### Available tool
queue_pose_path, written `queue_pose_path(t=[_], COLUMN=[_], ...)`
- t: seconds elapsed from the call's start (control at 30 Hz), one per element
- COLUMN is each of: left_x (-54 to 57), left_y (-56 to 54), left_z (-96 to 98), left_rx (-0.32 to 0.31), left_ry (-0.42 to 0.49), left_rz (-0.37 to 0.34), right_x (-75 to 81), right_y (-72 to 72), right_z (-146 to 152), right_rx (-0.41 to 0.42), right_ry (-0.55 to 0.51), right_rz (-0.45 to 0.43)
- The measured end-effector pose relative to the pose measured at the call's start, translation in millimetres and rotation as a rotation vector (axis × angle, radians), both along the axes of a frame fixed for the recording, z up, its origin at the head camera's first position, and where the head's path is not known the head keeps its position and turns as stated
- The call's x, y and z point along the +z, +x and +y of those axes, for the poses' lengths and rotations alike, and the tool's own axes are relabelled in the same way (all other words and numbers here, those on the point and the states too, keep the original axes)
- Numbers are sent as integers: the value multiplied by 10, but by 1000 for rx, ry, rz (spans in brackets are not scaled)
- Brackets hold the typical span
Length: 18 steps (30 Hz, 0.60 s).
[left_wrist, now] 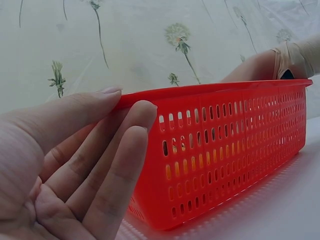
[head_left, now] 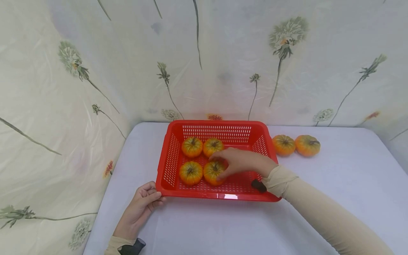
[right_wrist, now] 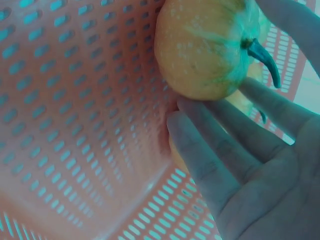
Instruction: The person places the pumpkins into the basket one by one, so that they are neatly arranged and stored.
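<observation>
A red plastic basket (head_left: 216,194) with slotted walls sits on the table, holding several small orange-green pumpkins in its left part. At its near left corner my left hand (head_left: 142,206) grips the rim, thumb on top and fingers below; the left wrist view shows the thumb (left_wrist: 102,100) on the rim. My right hand (head_left: 237,162) reaches over the near right side into the basket and holds the near right pumpkin (head_left: 213,174), thumb on the near side and fingers on the far side. In the right wrist view, fingers lie against that pumpkin (right_wrist: 205,50), its stem facing the palm.
Two more pumpkins, one (head_left: 283,145) close to the basket's right wall and another (head_left: 307,145) beside it, lie on the white-covered table (head_left: 344,170). A dandelion-patterned curtain (head_left: 223,53) hangs behind and on the left. Dark straps circle both wrists.
</observation>
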State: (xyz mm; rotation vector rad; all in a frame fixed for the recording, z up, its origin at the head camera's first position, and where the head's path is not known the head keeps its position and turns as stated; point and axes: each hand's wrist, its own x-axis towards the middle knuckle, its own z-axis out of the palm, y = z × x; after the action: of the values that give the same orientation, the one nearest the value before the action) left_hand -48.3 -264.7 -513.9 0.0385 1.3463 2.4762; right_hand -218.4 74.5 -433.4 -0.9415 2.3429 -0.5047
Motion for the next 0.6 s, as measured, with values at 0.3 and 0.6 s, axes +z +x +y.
queue_pose_path(t=[0.3, 0.6], left_x=[-8, -8], left_y=[-1, 1], left_z=[1, -10], left_rx=[-2, -18], left_ry=[9, 3], left_rz=[2, 6], right_x=[67, 276], right_y=[-6, -12], right_z=[131, 298], right_rx=[-50, -82], right_ry=[-18, -85], right_rz=[25, 78])
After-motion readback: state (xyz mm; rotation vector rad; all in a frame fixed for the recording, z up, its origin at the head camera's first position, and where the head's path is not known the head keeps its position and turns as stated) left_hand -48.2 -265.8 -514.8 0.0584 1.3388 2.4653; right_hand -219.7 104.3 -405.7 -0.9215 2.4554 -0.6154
